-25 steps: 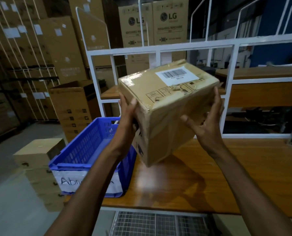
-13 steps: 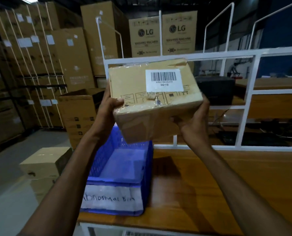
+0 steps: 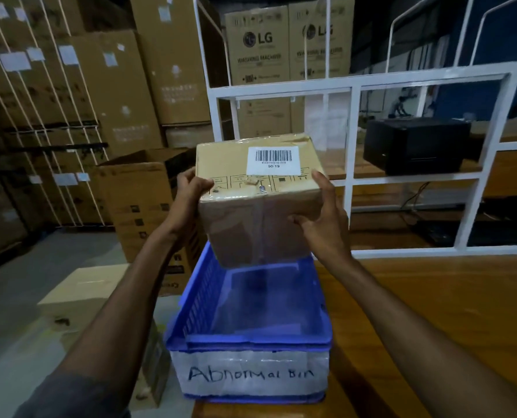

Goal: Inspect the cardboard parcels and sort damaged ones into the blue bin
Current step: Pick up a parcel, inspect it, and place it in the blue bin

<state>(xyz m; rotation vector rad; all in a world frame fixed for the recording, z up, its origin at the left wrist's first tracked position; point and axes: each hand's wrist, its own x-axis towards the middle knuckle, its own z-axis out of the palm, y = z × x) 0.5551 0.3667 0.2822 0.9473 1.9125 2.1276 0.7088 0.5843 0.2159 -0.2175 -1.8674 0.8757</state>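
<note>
A taped cardboard parcel (image 3: 251, 212) with a white barcode label on top hangs in the air, directly above the far end of the blue bin (image 3: 248, 339). Small tears show on its top face near the front edge, and its back right corner looks crumpled. My left hand (image 3: 191, 191) grips its left side, fingers curled over the top edge. My right hand (image 3: 323, 218) holds its right side, thumb across the front face. The bin stands on the wooden table (image 3: 432, 312) at its left end, with nothing in it and a white tag reading "Abnormal Bin".
A white metal frame (image 3: 350, 170) rises behind the table, with a black box (image 3: 417, 146) on the shelf beyond it. Left of the table, on the floor, stand an open brown carton (image 3: 139, 200) and a pale low box (image 3: 82, 297). Tall stacked cartons fill the background.
The parcel has travelled left from over the table to above the bin and turned level, label up. My view has swung left, so the bin now lies straight ahead.
</note>
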